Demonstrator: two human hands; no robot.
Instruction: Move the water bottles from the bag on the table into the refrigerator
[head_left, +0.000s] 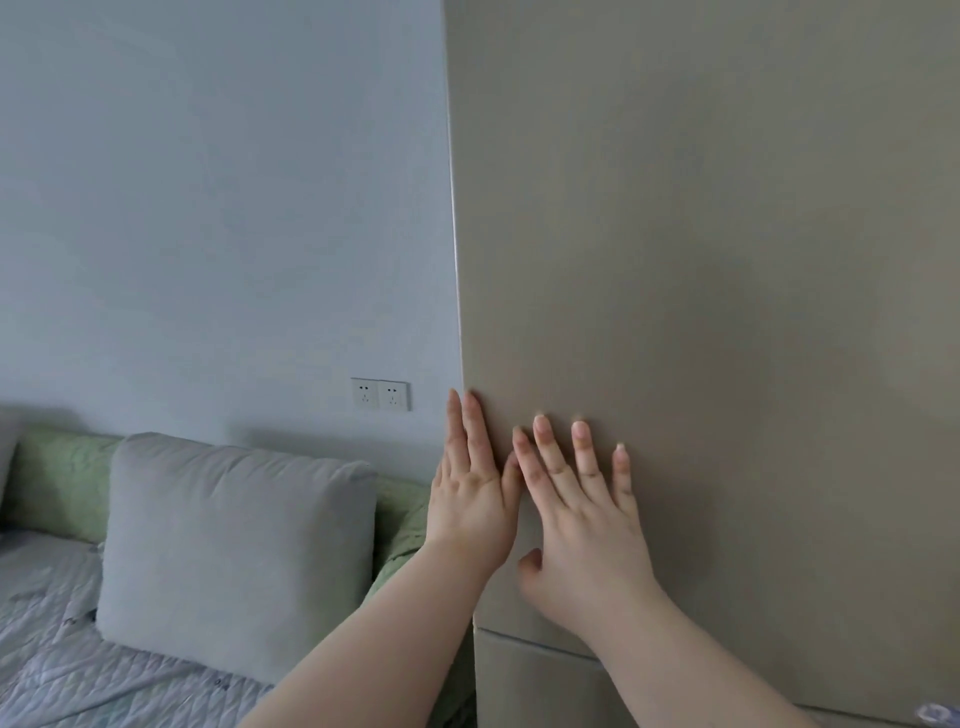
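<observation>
right forearm (691, 660): bare, comes in from the bottom edge and slants up and left to the fridge.
left forearm (374, 639): bare, comes up from the bottom middle, just left of the fridge's edge.
right grip (587, 525): the right hand lies flat on the upper door, four fingers straight and spread, pointing up. The thumb is stuck out low on the left. It is wide open and has hold of nothing.
left grip (470, 499): the left hand is seen edge-on at the door's left edge, with its fingers straight, close together and pointing up. The fingertips touch the edge. It is open and holds nothing, and its thumb lies just beside the right forefinger.
fridge upper door (701, 260): plain grey-brown panel that fills the right half of the view, with both hands on its lower left part.
fridge lower door (530, 680): same colour, just under a level seam below the right wrist.
corner scrap (935, 713): something pale and clear at the bottom right; too little shows to tell what.
cushion (234, 551): grey, upright, left of the left forearm.
quilt (52, 649): grey, stitched, lies under the cushion.
green cover (57, 478): padded, behind the cushion.
wall socket (380, 395): white double plate, near the fridge's edge, above the cushion.
wall (208, 182): pale blue-grey, fills the upper left.
</observation>
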